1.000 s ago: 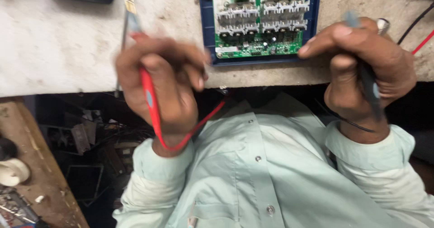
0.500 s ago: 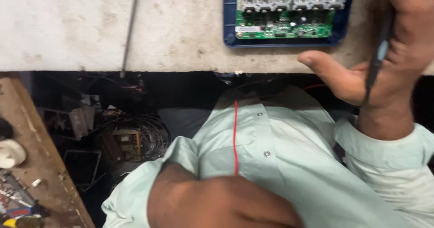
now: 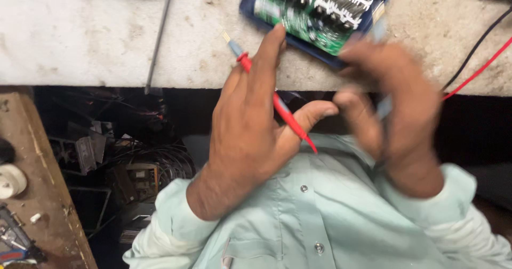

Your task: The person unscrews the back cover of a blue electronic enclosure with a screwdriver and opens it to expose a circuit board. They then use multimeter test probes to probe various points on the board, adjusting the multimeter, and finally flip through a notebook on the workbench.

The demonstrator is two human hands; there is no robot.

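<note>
While left hand (image 3: 250, 125) grips red probe (image 3: 277, 102), circuit board (image 3: 320, 10) fills blue tray (image 3: 250, 5).

Two hands show: the left hand (image 3: 250, 125) and the right hand (image 3: 394, 103). There is one red probe (image 3: 277, 106) and one blurred grey probe (image 3: 380, 34). One green circuit board (image 3: 314, 7) lies in one blue tray (image 3: 250, 0). Two loose wires cross the tabletop (image 3: 80, 34): one black wire (image 3: 474, 50) and one red wire (image 3: 480, 63). One thin metal rod (image 3: 159, 37) lies there too.

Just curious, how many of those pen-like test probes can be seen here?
2: a red probe in the left hand; a darker, blurred probe in the right hand. Others may be hidden.
</note>
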